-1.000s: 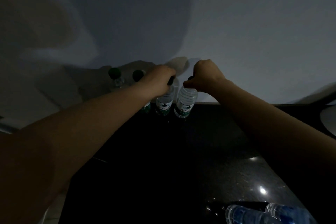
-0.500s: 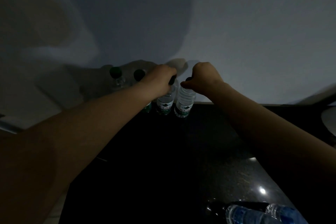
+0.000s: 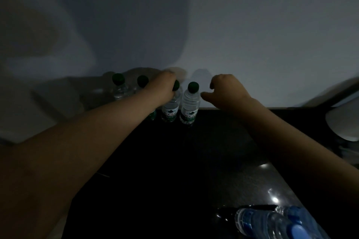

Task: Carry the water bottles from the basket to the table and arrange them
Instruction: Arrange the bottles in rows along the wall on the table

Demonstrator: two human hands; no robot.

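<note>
Several clear water bottles with dark green caps stand in a row at the far edge of the black table [image 3: 174, 170], against the wall. My left hand [image 3: 162, 88] still wraps the neck of the third bottle [image 3: 171, 109] just under its cap. The rightmost bottle [image 3: 190, 106] stands upright on its own, cap showing. My right hand [image 3: 226, 90] hovers just right of it, fingers apart and holding nothing. Two more bottles [image 3: 119, 88] stand left of my left arm, partly hidden by it.
Two blue-labelled bottles [image 3: 272, 223] lie at the table's near right corner. A pale rounded object [image 3: 343, 122] sits at the right edge. A plain wall runs close behind the bottle row. The scene is dim.
My right hand has let go of the rightmost bottle's cap and drawn off to the right, opening. My left hand has stayed on its bottle.
</note>
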